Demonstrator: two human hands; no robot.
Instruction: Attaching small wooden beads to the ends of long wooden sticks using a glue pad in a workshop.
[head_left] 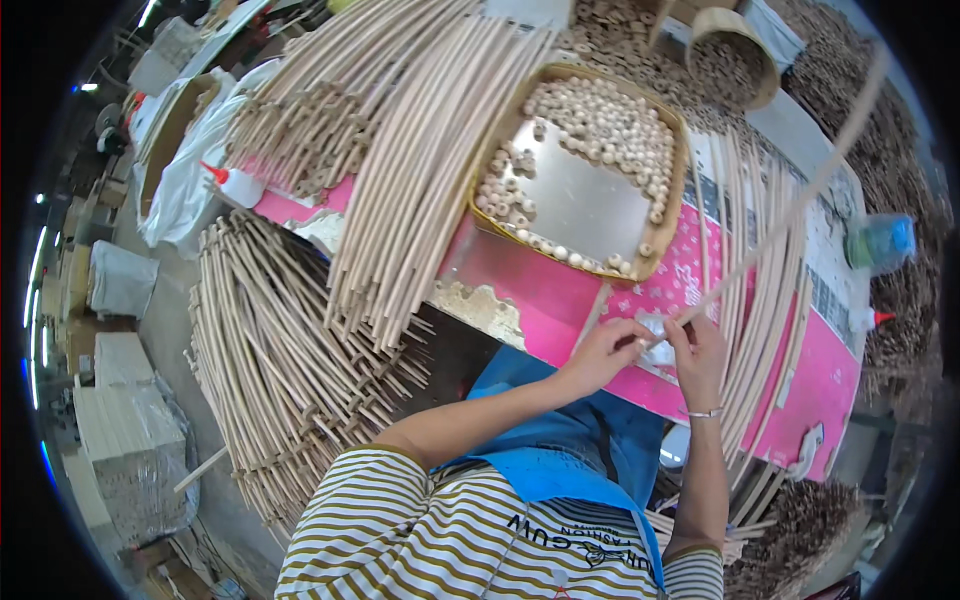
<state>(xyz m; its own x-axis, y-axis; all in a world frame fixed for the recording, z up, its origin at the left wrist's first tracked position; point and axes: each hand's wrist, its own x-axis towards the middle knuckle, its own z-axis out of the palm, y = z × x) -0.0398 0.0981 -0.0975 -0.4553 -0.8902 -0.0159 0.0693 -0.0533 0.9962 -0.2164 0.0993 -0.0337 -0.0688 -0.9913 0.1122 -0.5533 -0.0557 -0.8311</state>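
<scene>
I see the right hand (pixel 698 352) pinching a stick (pixel 795 212) slanting from right of centre to the upper right; the left hand (pixel 604 354) meets its lower end, grip unclear. Beads (pixel 625 125) fill part of a tray (pixel 590 205), upper centre.

Passable over pink tabletop (pixel 548 303) before bead tray (pixel 590 205), obstr. L by rod stack (pixel 420 190), R by loose rods (pixel 757 330) & slanted held rod (pixel 780 226)

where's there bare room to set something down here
The pink strip between the left stick bundle, the tray and the left hand is mostly bare; so is the pink corner right of the right stick bundle. The tray's bare middle is bordered by beads. Wooden pieces crowd the far side.
</scene>
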